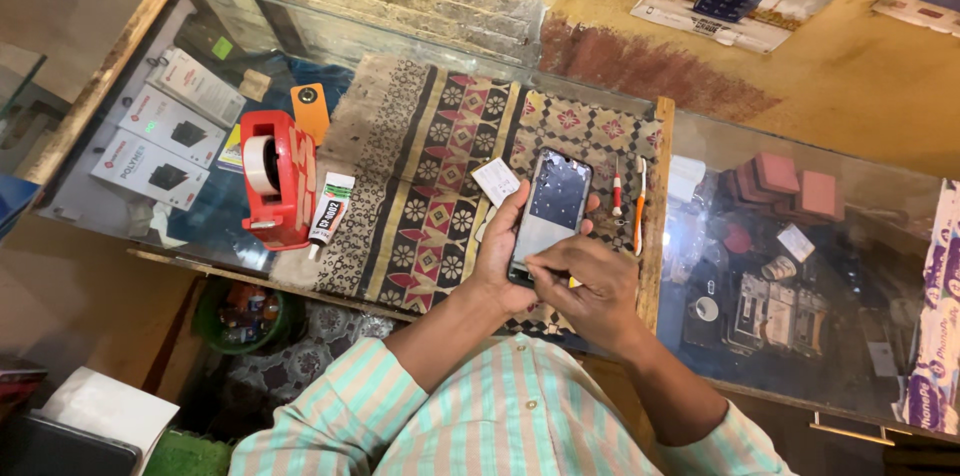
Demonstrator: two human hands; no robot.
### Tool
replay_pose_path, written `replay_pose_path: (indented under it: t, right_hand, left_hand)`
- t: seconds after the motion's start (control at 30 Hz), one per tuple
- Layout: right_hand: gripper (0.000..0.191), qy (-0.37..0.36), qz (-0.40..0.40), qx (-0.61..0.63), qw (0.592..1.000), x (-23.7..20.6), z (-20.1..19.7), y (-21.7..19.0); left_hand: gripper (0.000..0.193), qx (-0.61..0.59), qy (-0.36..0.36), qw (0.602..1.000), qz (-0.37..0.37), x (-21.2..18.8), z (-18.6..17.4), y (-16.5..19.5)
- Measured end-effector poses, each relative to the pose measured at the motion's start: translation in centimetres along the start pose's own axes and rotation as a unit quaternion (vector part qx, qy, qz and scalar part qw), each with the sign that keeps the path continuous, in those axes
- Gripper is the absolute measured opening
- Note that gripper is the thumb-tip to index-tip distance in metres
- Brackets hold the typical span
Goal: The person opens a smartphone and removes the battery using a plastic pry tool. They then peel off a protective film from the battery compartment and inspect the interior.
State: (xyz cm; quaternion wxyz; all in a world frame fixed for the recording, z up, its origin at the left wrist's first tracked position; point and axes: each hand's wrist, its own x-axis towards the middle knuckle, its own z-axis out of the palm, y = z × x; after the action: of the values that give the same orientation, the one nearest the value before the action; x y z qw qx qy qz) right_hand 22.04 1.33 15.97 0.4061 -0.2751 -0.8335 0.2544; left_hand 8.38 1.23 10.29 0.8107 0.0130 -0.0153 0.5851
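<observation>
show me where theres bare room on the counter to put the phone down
The patterned cloth is bare between the glue tube and the small white card. It is crowded around the left hand and right hand gripping the phone, with the two small tools close beside it. The red tape dispenser fills the cloth's left edge.

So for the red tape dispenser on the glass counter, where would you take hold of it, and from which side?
Probably the tape dispenser is best gripped across its long red flanks near the middle, coming down from above. It lies lengthwise toward the person, with the tape roll filling the far end. The glue tube crowds its right side, so fingers should drop in narrowly there. Both hands are busy: the left hand holds the phone.
</observation>
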Motion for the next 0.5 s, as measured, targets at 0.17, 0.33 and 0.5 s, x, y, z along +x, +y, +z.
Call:
replay_pose_path:
  t: [0.17,0.33,0.5]
  right_hand:
    - [0.015,-0.024,-0.031,-0.004,0.999,0.24,-0.23,-0.02]
    - [0.015,0.004,-0.012,-0.017,1.000,0.33,-0.06,-0.36]
    - [0.015,-0.016,-0.020,-0.016,1.000,0.34,-0.29,-0.48]
  left_hand:
    - [0.059,0.002,-0.009,1.000,0.005,-0.10,0.15,0.03]
    - [0.061,-0.004,-0.005,1.000,-0.003,-0.03,0.45,0.10]
    - [0.060,0.013,0.002,1.000,0.001,-0.04,0.47,0.34]
